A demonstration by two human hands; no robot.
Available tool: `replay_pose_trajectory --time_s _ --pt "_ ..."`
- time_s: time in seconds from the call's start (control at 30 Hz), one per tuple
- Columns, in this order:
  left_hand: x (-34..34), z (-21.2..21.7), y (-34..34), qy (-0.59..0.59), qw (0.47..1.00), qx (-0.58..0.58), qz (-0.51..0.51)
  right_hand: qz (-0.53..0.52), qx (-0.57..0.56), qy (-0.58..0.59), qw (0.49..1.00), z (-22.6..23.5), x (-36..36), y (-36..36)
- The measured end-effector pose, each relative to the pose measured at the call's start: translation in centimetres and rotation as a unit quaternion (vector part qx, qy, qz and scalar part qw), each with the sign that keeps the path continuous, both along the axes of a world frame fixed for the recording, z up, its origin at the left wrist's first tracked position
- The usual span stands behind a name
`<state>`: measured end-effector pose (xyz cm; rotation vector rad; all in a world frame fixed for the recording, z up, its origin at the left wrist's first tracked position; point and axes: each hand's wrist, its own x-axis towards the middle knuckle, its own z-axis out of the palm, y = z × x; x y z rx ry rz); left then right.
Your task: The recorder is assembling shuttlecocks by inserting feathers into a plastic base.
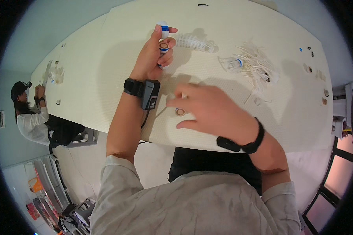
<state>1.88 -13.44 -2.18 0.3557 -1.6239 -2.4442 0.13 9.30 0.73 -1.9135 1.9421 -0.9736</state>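
Note:
My left hand (148, 55) is raised over the table, its fingers curled around small white cylinders with blue bands. One cylinder (163, 29) stands up between thumb and fingertips. Another cylinder (164, 47) shows a brown ring at its end against the palm side. Part of a further white piece peeks out below the fingers, too covered to make out. Slightly blurred, my right hand (204, 107) hovers with fingers spread and nothing between them. Close by its fingers and thumb a small round piece (180, 112) with a brown ring rests on the table.
A white mesh tube (194, 43) lies beyond my left hand. To the right are a clear cup (230, 64) with a blue band and a heap of cotton swabs (259, 66). Small round pieces (310, 69) dot the far right. Another person (31, 113) sits at the table's left end.

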Motion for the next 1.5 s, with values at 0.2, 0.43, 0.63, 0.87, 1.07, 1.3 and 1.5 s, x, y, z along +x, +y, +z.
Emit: replay_pose_trajectory --time_s 0.2,0.43,0.63,0.87,1.07,1.3,1.5 --pt "0.4 0.4 0.7 0.006 1.0 0.017 -0.004 0.022 -0.025 -0.038 0.999 -1.7 -0.6 -0.9" --pt "0.9 1.4 3.6 0.001 0.998 0.053 -0.021 -0.165 -0.224 -0.423 0.863 -0.2 -3.0 -1.6" --pt "1.1 1.4 5.2 0.007 0.999 0.036 -0.041 -0.224 -0.281 -0.282 0.89 -2.7 -3.7 -2.7" --pt "1.2 1.7 6.4 0.01 0.999 -0.043 -0.032 -0.315 -0.276 -0.18 0.89 -2.5 -2.9 -2.8" --pt "1.4 1.9 6.9 -0.003 0.996 -0.088 -0.018 -0.31 -0.271 -0.161 0.897 -2.0 -3.0 -2.8" --pt "1.8 1.9 6.9 -0.012 0.993 -0.115 -0.031 -0.301 -0.243 -0.21 0.898 -2.1 -3.3 -2.4" --pt "1.8 2.0 6.8 0.003 0.991 -0.12 -0.05 -0.295 -0.256 -0.227 0.892 -2.3 -3.2 -2.6"
